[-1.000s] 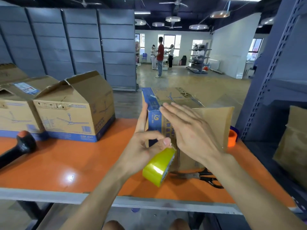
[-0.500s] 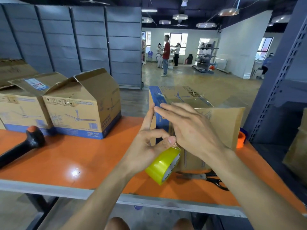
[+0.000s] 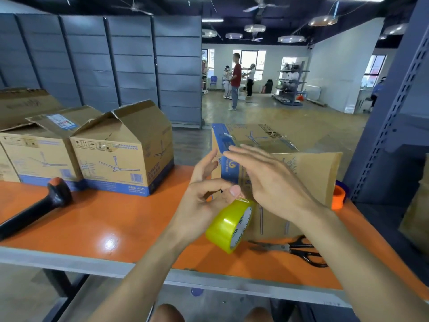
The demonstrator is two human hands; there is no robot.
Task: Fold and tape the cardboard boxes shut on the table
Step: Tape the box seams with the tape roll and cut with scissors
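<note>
- Left hand [image 3: 204, 203] is pinching the tape roll [image 3: 228, 225] at its top rim, thumb down on the film. Its forefinger sticks up along the near-left corner of the box [image 3: 311, 173].
- Right hand [image 3: 271, 182] is flat, fingers straight, gripping nothing, spread over the upper near face of the box. It's a bit blurry, so I can't tell if the palm is pressing or just off the cardboard.
- My read: a strip is going down over the near end and getting rubbed flat.
- To do it well, I'd keep the film taut and the roll low and close to the cardboard so the strip runs straight. Then sweep the flat hand from the stuck part toward the roll to push out bubbles.
- The roll hangs just below the left thumb, in front of the box's near face. Its hole faces right and slightly toward the person, with the film leading up off its top.
- The box sits on the right half of the table [image 3: 104, 217]. Its long axis runs away from the person, short end facing them, blue band along the left edge.
- Scissors [image 3: 294, 248] lie just beside its near bottom edge, handy for the cut.
- Other boxes [image 3: 123, 159] stand well apart on the left, flaps peaked and apparently untaped.
</note>
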